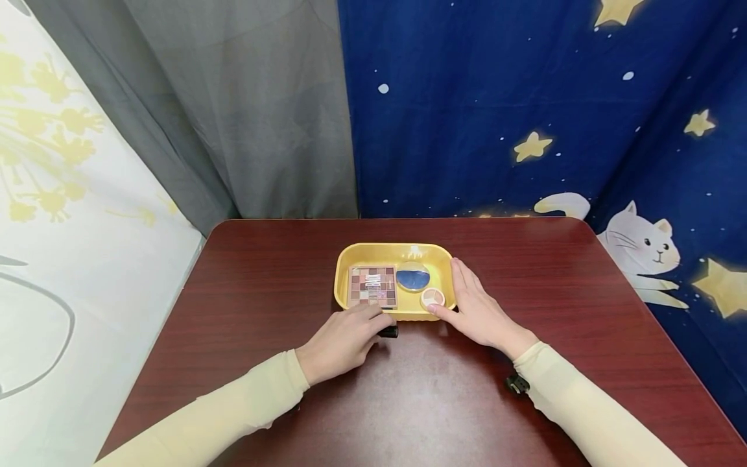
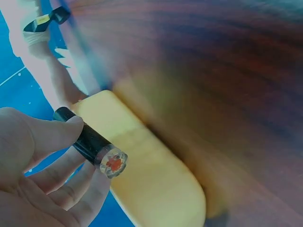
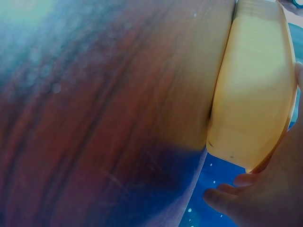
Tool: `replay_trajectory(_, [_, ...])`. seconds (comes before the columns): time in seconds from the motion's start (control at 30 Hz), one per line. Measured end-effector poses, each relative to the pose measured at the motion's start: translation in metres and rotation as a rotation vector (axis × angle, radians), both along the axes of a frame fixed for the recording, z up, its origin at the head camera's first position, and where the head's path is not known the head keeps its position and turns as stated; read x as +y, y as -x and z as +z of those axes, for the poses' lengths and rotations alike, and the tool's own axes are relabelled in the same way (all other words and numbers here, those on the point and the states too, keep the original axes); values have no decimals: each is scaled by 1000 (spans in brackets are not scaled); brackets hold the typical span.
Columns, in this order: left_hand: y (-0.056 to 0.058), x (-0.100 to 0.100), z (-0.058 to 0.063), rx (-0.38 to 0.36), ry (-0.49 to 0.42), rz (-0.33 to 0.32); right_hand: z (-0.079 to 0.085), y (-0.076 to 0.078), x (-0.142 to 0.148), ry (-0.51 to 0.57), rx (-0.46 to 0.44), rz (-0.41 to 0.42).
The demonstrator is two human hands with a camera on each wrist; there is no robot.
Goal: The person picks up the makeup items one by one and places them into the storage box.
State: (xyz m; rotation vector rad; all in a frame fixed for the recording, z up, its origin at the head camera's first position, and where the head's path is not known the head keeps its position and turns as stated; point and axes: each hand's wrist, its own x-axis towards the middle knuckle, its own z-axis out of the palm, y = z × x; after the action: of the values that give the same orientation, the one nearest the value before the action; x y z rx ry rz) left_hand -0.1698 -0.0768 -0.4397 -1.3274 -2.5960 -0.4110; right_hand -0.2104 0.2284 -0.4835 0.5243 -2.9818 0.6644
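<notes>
The left hand (image 1: pixel 341 340) holds a little black tube (image 2: pixel 90 142) in its curled fingers, just in front of the yellow tray (image 1: pixel 394 253). The tube lies flat, pointing right. The right hand (image 1: pixel 478 311) rests flat against the tray's right side.

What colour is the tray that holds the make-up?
The tray is yellow, plainest in the head view, with the right hand resting against its side.

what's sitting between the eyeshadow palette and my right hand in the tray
In the head view, a blue compact and a small round pot lie between the palette and right hand.
</notes>
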Motion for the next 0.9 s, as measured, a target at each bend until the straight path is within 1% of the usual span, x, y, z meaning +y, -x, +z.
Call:
replay_trajectory(0.1, [2, 3, 6, 5, -16, -1, 1, 0, 0, 6, 6, 3])
replay_trajectory(0.33, [7, 10, 15, 7, -61, -27, 1, -2, -1, 5, 16, 6])
replay_trajectory(0.47, [12, 15, 25, -6, -78, -36, 1, -2, -1, 13, 21, 14])
replay_trajectory(0.73, [33, 29, 52, 13, -95, -58, 2, -1, 0, 9, 13, 14])
replay_trajectory(0.9, [49, 37, 60, -49, -81, -75, 2, -1, 0, 11, 16, 15])
